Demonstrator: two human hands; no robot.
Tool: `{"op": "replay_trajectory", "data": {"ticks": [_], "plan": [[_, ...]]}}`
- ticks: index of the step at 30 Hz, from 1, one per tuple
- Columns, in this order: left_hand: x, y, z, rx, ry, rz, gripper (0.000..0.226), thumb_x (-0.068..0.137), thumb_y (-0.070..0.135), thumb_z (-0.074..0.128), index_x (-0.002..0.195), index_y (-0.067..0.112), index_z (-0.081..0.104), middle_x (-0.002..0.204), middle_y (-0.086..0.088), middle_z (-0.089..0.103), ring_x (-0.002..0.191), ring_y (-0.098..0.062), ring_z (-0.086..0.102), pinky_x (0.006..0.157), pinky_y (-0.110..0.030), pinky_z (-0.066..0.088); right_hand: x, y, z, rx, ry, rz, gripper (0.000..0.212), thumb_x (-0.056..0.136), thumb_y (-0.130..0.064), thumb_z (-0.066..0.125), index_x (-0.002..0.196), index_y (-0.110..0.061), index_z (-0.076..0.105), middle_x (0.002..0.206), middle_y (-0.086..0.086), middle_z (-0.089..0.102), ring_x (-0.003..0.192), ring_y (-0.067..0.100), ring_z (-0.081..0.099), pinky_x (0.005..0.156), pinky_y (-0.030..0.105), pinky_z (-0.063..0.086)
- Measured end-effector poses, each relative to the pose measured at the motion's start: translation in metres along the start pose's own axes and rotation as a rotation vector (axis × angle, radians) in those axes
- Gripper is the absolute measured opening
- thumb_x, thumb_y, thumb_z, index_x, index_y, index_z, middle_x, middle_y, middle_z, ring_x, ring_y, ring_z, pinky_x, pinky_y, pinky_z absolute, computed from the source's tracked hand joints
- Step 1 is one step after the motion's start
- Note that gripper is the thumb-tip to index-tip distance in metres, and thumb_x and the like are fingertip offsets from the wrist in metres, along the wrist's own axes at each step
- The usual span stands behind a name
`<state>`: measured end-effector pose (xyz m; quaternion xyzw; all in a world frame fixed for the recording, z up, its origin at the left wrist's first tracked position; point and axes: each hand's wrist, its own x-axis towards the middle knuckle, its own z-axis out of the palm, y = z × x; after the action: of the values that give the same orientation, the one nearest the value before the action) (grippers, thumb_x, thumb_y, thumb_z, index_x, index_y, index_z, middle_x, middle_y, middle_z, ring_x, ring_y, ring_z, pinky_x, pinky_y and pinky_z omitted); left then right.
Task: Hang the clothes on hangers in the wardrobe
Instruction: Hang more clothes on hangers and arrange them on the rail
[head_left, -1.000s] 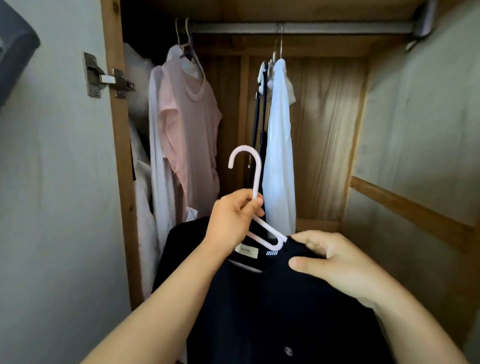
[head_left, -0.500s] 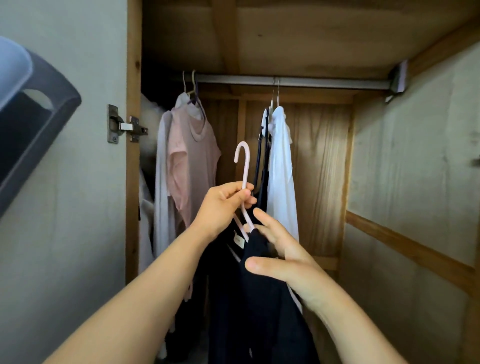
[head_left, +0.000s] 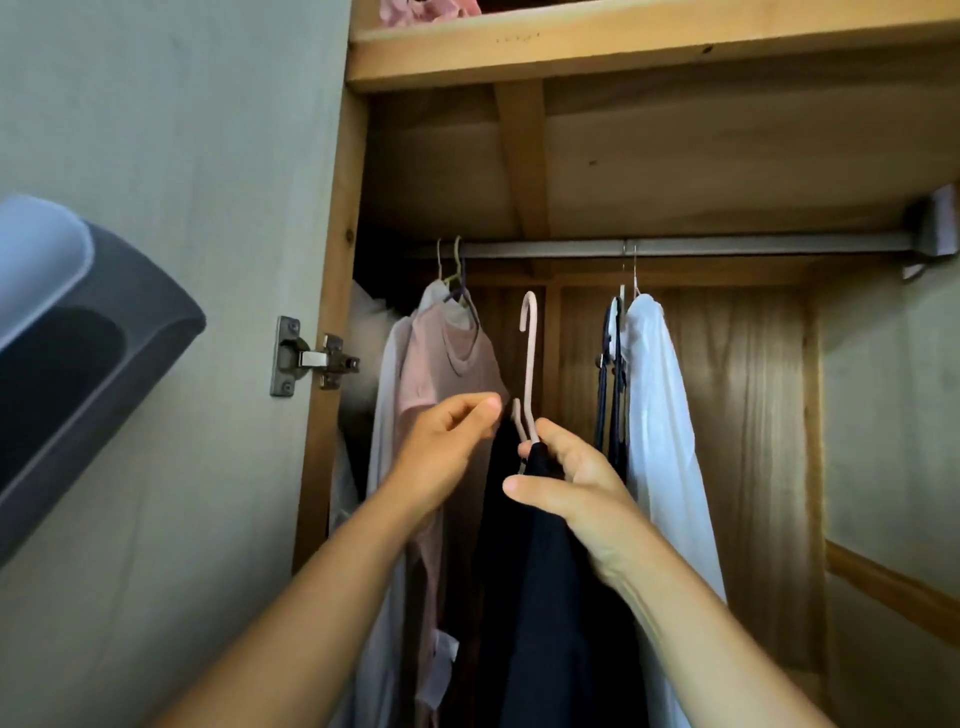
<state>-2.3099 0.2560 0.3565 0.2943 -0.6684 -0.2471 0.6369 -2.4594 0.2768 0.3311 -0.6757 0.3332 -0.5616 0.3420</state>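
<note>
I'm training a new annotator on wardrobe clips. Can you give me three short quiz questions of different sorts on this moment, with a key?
1. True or false: the pink hanger's hook is already over the rail.
2. Which hand grips the hanger with the dark garment? A) left hand B) right hand C) both
3. Fill in: right of the raised hanger, the nearest light garment on the rail is the ____ shirt.

Key:
1. False; the hook is below the rail.
2. B; the left hand is beside it, off the hanger.
3. white
</note>
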Motion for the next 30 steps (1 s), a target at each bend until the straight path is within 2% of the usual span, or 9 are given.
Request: {"op": "replay_trajectory", "data": {"ticks": [5,8,11,14,17,20,24,28,30], "plan": [[0.024,-0.008,-0.008,0.087,0.067,0.045,0.011,0.092,0.030,0.054,0.096,0.032,0.065,0.094,0.008,0.069,0.091,-0.008,0.064,0.077,-0.018,0.048,0.075,-0.012,-0.007,0.036,0.004,-0.094,0.068,0.081,-0.004,0.069,0.140,-0.020,0.040,0.105,-0.017,0.056,0.100,0.006,0.056,0.083,0.021,0.044],[0.035,-0.010,-0.007,0.163,0.040,0.097,0.010,0.089,0.027,0.059,0.093,0.031,0.068,0.088,0.010,0.071,0.083,-0.003,0.065,0.069,-0.011,0.049,0.121,-0.021,-0.011,0.030,0.003,-0.132,0.074,0.081,-0.007,0.070,0.144,-0.018,0.034,0.111,-0.010,0.051,0.098,0.007,0.053,0.072,0.015,0.043],[0.052,-0.007,-0.002,0.131,-0.027,0.110,0.016,0.083,0.033,0.061,0.096,0.028,0.068,0.086,0.014,0.071,0.080,0.001,0.065,0.065,-0.009,0.047,0.172,-0.030,-0.008,-0.024,0.011,-0.160,0.088,0.068,-0.023,0.080,0.144,-0.021,0.035,0.131,0.001,0.048,0.116,0.018,0.052,0.093,0.030,0.047],[0.075,-0.004,-0.001,0.107,-0.088,0.105,0.036,0.071,0.037,0.067,0.104,0.021,0.067,0.094,0.000,0.073,0.088,-0.013,0.069,0.075,-0.022,0.054,0.218,-0.035,-0.002,-0.058,0.042,-0.179,0.109,0.037,-0.049,0.077,0.137,-0.024,0.043,0.137,0.012,0.047,0.122,0.027,0.051,0.100,0.045,0.046],[0.100,-0.004,0.000,0.204,0.008,0.135,0.013,0.080,0.017,0.071,0.093,0.018,0.071,0.083,-0.009,0.073,0.075,-0.023,0.069,0.069,-0.034,0.052,0.247,-0.043,0.003,-0.080,0.043,-0.209,0.098,0.041,-0.049,0.074,0.131,-0.023,0.047,0.134,0.008,0.048,0.127,0.027,0.044,0.102,0.045,0.043],[0.121,-0.005,-0.002,0.457,0.106,0.207,0.004,0.083,0.017,0.069,0.080,0.014,0.070,0.062,-0.011,0.064,0.052,-0.008,0.054,0.053,-0.025,0.040,0.268,-0.046,0.007,-0.087,0.034,-0.203,0.092,0.052,-0.043,0.076,0.135,-0.018,0.044,0.138,0.010,0.044,0.131,0.029,0.038,0.103,0.046,0.042],[0.142,-0.003,-0.002,0.770,0.194,0.239,0.022,0.084,0.025,0.067,0.066,0.014,0.061,0.051,0.007,0.049,0.043,-0.001,0.044,0.043,-0.013,0.029,0.286,-0.051,0.016,-0.097,0.050,-0.235,0.088,0.037,-0.054,0.074,0.117,-0.022,0.056,0.138,0.007,0.047,0.125,0.031,0.045,0.097,0.046,0.047],[0.154,-0.006,-0.004,0.804,0.242,0.235,0.012,0.085,0.026,0.067,0.087,0.014,0.069,0.080,-0.007,0.066,0.056,0.001,0.053,0.046,-0.014,0.034,0.302,-0.052,0.022,-0.141,0.055,-0.203,0.076,0.030,-0.057,0.071,0.095,-0.021,0.059,0.123,0.010,0.057,0.115,0.032,0.052,0.091,0.044,0.051],[0.157,-0.007,-0.006,0.794,0.283,0.261,0.026,0.085,0.021,0.068,0.111,0.021,0.066,0.074,0.008,0.061,0.059,0.005,0.050,0.049,-0.006,0.036,0.306,-0.053,0.026,-0.154,0.052,-0.183,0.075,0.029,-0.056,0.070,0.095,-0.022,0.061,0.120,0.010,0.059,0.113,0.031,0.053,0.090,0.042,0.052]]}}
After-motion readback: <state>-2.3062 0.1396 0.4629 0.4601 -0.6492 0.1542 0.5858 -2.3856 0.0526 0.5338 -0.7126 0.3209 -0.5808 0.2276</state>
